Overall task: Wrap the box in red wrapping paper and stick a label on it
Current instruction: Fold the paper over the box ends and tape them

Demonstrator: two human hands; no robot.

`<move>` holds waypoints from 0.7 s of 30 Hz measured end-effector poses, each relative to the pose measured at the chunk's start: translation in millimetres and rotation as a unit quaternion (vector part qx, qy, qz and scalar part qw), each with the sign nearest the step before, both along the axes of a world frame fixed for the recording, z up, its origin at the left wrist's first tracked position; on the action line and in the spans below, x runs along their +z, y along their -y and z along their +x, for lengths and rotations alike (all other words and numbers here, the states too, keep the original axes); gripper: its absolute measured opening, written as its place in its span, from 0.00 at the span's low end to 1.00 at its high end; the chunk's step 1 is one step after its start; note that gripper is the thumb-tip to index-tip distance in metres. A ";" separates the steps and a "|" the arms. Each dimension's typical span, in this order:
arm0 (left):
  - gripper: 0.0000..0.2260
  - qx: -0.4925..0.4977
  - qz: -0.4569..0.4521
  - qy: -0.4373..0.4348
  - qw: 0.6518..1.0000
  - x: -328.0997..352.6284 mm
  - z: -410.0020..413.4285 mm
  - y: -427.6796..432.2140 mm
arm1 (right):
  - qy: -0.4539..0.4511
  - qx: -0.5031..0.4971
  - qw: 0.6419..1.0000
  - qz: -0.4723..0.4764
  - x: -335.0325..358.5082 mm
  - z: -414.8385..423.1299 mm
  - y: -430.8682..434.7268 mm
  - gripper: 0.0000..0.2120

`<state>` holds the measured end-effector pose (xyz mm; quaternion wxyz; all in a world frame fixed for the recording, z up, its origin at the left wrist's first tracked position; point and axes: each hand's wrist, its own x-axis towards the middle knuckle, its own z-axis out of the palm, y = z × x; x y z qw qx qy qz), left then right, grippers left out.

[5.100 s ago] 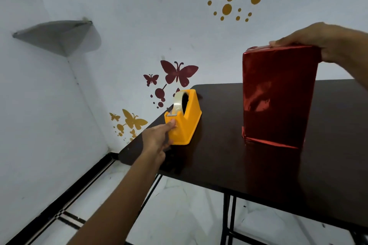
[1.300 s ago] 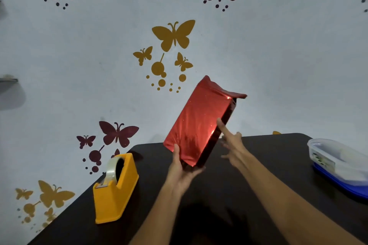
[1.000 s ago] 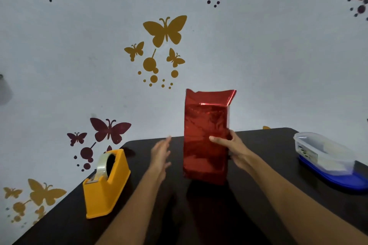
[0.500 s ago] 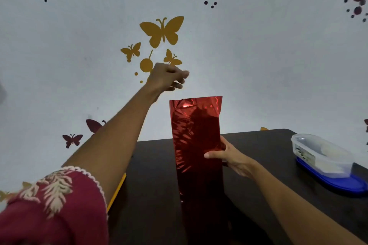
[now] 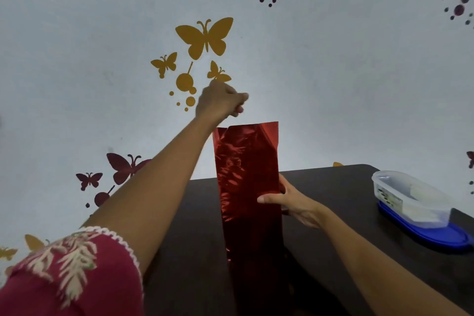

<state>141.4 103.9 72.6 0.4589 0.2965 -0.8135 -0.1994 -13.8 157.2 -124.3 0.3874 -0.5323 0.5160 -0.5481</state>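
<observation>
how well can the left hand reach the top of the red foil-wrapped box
Probably yes: the left hand hangs above the top of the red foil-wrapped box, nothing between; the right hand grips its side.

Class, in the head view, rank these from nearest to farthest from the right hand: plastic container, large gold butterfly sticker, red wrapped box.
1. Red wrapped box: gripped by the right hand.
2. Plastic container: on the table, farther right.
3. Large gold butterfly sticker: high on the wall.
</observation>
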 end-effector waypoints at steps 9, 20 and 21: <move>0.17 -0.015 0.231 -0.059 0.971 -62.4 75.2 41.8 | -0.021 0.004 0.999 -0.031 6.7 -2.7 5.6 0.53; 0.10 -0.132 0.097 -0.002 0.987 -91.9 60.8 31.9 | -0.020 -0.009 0.999 -0.023 7.7 1.3 -1.8 0.46; 0.10 -0.133 0.096 0.012 0.986 -88.2 60.3 31.1 | -0.019 -0.009 1.000 -0.022 7.7 1.0 -1.7 0.47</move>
